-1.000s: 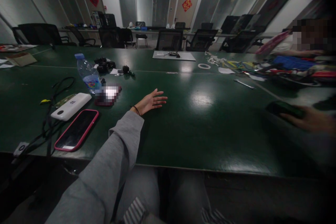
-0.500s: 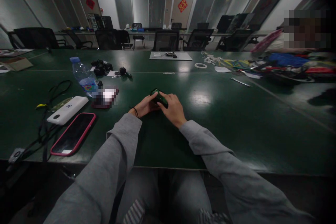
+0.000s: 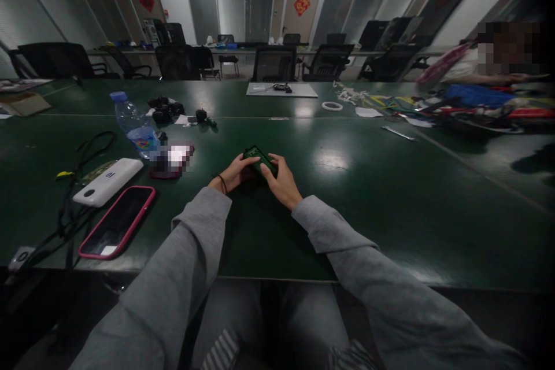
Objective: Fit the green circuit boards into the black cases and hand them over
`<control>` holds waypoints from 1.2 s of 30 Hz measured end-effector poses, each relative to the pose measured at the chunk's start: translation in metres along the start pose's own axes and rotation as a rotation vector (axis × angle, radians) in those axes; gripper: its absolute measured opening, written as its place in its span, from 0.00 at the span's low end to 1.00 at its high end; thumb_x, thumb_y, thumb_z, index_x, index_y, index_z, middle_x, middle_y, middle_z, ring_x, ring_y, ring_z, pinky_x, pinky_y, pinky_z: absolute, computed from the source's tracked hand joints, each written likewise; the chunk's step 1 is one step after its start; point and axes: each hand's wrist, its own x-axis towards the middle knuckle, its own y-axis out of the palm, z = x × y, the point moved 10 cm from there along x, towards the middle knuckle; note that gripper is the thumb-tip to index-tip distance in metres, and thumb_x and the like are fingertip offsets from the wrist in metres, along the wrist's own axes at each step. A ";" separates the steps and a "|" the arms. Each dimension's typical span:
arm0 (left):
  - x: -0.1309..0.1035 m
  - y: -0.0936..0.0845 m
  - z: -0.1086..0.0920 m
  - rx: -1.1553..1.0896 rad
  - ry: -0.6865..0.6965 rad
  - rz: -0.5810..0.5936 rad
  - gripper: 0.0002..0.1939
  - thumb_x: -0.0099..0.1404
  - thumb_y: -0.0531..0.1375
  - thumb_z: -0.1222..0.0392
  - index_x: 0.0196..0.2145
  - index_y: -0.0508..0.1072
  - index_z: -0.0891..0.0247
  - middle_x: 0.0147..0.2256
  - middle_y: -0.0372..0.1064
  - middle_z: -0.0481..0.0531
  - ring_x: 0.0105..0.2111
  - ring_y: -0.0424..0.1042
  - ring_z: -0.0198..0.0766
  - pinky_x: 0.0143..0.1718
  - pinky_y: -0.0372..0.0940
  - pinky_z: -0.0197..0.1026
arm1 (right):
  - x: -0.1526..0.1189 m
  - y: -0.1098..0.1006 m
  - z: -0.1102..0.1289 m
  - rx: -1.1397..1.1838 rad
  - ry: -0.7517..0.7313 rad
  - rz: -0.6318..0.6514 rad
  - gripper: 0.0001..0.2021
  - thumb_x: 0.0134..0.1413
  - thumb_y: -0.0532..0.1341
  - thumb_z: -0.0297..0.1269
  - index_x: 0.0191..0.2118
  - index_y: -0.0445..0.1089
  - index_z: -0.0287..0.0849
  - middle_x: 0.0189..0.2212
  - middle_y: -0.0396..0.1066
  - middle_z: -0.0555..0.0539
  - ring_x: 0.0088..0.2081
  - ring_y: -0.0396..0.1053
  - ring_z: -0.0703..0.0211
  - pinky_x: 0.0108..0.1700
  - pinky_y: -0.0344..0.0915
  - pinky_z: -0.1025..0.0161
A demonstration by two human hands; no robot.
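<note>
Between my hands, over the green table (image 3: 373, 208), is a small dark green rectangular piece with a black rim (image 3: 252, 152). Pale markings show on its upper face, too small to read. My left hand (image 3: 235, 174) is closed on its left side, thumb across the top, other fingers mostly hidden beneath. At the right side, my right hand (image 3: 282, 182) grips it with the thumb on the face and the fingers curled at the far edge. The piece lies tilted at an angle to the table's front edge; whether it touches the tabletop I cannot tell.
Left of my arms are a pink-cased phone (image 3: 118, 222), a white power bank (image 3: 108, 182), cables, a water bottle (image 3: 136, 127) and a dark red-edged item (image 3: 167, 172). Black parts (image 3: 167, 111) lie beyond. Far right hold a wrench (image 3: 398, 133), a white ring (image 3: 332, 106), cable piles and another person.
The piece has turned in my hands, so its flat, marked face now shows more. My right fingers have shifted outward, away from my left hand. The camera view moved slightly.
</note>
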 end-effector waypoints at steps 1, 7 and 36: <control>0.000 0.001 -0.001 0.001 0.006 0.014 0.21 0.56 0.69 0.59 0.45 0.67 0.64 0.42 0.73 0.54 0.37 0.74 0.36 0.45 0.68 0.43 | 0.001 0.002 -0.008 0.055 0.054 0.012 0.28 0.60 0.56 0.57 0.56 0.59 0.41 0.46 0.67 0.40 0.49 0.66 0.50 0.55 0.63 0.49; 0.002 0.002 -0.001 0.022 0.008 0.029 0.24 0.56 0.69 0.56 0.46 0.66 0.63 0.43 0.74 0.56 0.38 0.75 0.38 0.46 0.68 0.46 | 0.003 0.016 -0.038 0.334 0.248 0.095 0.28 0.54 0.61 0.58 0.52 0.60 0.43 0.41 0.70 0.45 0.45 0.69 0.55 0.50 0.67 0.53; -0.012 0.012 -0.015 0.127 -0.001 0.068 0.34 0.56 0.67 0.60 0.59 0.62 0.59 0.53 0.68 0.58 0.48 0.72 0.43 0.53 0.63 0.47 | -0.010 0.034 -0.018 0.676 0.404 0.273 0.34 0.43 0.71 0.42 0.56 0.60 0.42 0.44 0.70 0.44 0.48 0.70 0.53 0.56 0.67 0.50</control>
